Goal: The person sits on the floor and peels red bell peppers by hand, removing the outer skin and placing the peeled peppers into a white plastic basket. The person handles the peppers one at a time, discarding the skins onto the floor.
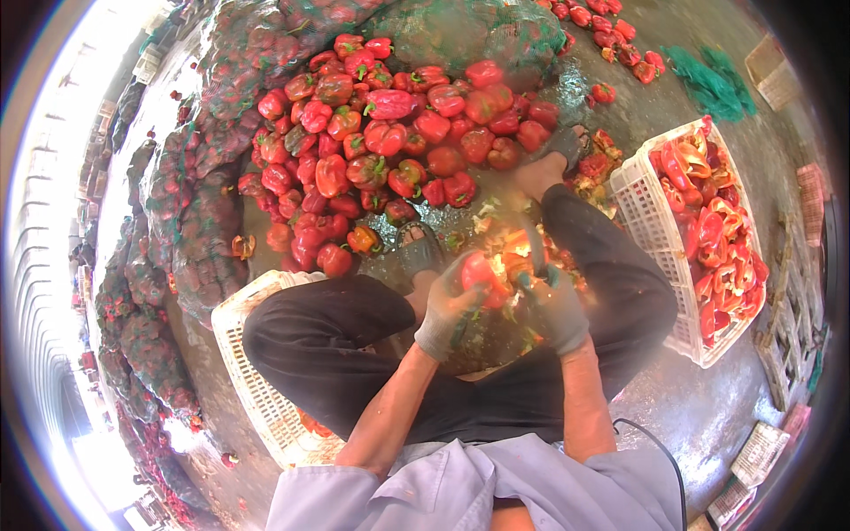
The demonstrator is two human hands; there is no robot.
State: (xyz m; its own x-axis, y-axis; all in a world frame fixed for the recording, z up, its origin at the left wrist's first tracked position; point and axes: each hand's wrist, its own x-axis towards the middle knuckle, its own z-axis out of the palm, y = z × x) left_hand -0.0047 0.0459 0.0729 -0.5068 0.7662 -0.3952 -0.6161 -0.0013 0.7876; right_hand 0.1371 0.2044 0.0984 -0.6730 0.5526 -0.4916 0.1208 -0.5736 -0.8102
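Both my hands wear grey knit gloves and meet over the floor between my knees. My left hand (451, 308) is closed around a red bell pepper (479, 271). My right hand (554, 308) grips a curved blade (533, 242), blurred, that rises from the fingers; its handle is hidden. Orange and red pepper flesh (516, 255) shows between the hands, and I cannot tell how much of it is attached. Scraps of pepper cores and seeds lie on the floor beneath.
A heap of whole red peppers (385, 136) lies ahead, with filled green net sacks (465, 33) behind and to the left. A white plastic crate (654, 212) of cut peppers stands right, another crate (246, 378) left. A green net (710, 79) lies at upper right.
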